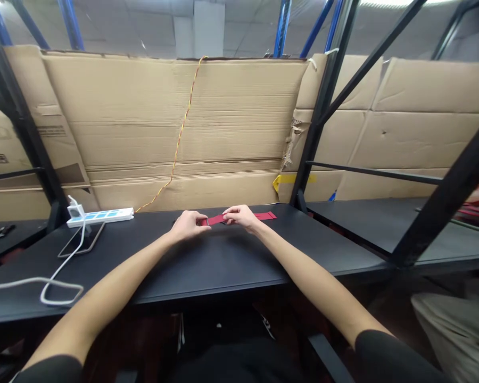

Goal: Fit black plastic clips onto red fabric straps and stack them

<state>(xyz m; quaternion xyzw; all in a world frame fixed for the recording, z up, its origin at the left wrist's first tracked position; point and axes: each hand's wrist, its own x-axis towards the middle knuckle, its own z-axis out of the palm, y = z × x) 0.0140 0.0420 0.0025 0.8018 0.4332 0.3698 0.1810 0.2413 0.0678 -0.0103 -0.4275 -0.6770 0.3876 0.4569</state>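
A flat, narrow red strap [216, 219] stretches from left to right near the back of the black tabletop. My left hand [187, 225] pinches its left end between thumb and fingers, where a small dark bar or buckle seems to show. Further along, the fingertips of my right hand [241, 217] are closed on the strap's middle part. The strap's right end runs out past that hand and appears to rest on the table. A small dark piece shows just under the strap between my hands, too small to make out.
At the left, a white power strip [112, 215] holds a plugged-in charger [75, 209]; its white cable [62, 302] loops over the table [223, 266]. A phone [83, 240] lies beside it. Cardboard [123, 127] stands behind, with a yellow-red cord [179, 141]. Black posts [318, 117] flank the table.
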